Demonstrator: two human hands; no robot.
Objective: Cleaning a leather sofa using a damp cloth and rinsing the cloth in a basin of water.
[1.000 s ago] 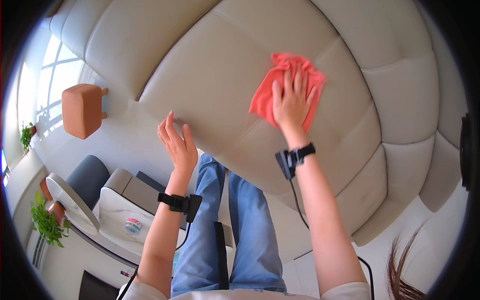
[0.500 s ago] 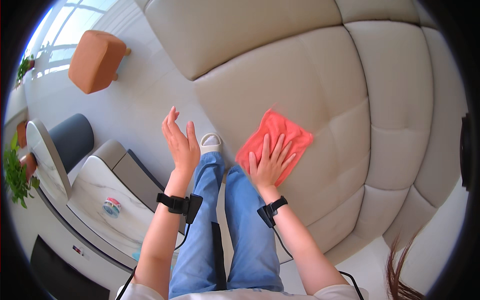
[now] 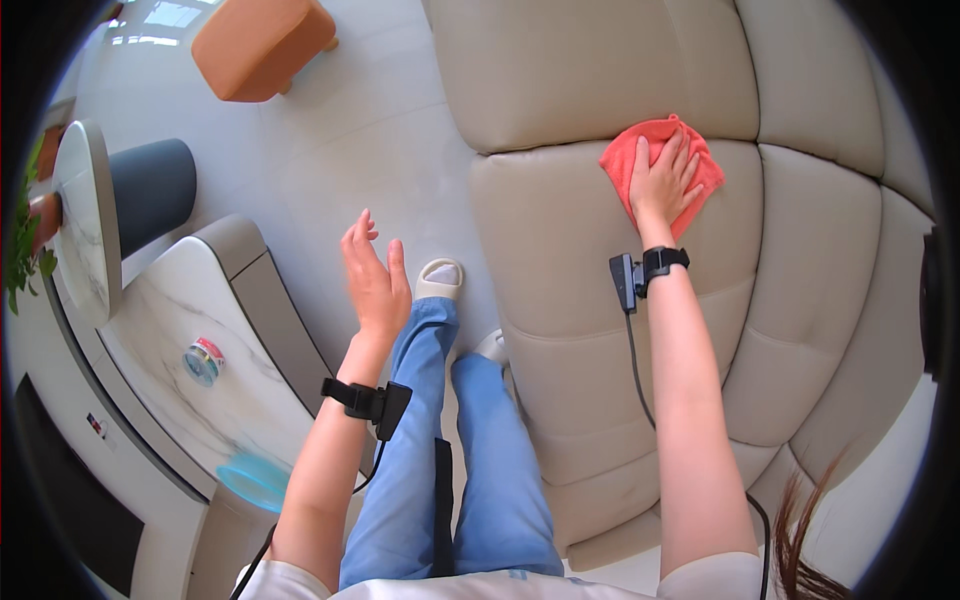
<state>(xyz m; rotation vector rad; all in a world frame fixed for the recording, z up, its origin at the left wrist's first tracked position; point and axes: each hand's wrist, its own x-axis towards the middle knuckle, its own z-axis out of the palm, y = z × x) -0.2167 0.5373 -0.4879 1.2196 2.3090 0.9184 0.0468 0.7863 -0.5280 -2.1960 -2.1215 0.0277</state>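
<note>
Under my right hand [image 3: 662, 186] a coral-red cloth [image 3: 622, 172] lies spread on the beige sofa [image 3: 560, 230]. The palm is flat on it and the fingers are spread toward its far edge, close to the seam between two seat cushions. The cloth's underside is hidden. My left hand [image 3: 378, 285] hangs in the air over the floor, left of the sofa, fingers loosely apart and holding nothing. Black straps with small boxes and cables sit on both wrists.
A marble-topped coffee table [image 3: 160, 310] stands at left with a round clear container [image 3: 203, 362] on it and a blue translucent item [image 3: 252, 482] by its near end. Farther off are an orange stool [image 3: 262, 48], a dark grey-blue cylindrical base [image 3: 153, 193] and a potted plant [image 3: 25, 240].
My right hand has slid the cloth farther away and to the right across the sofa seat. My left hand stays raised, nearly in place. The whole view has shifted.
</note>
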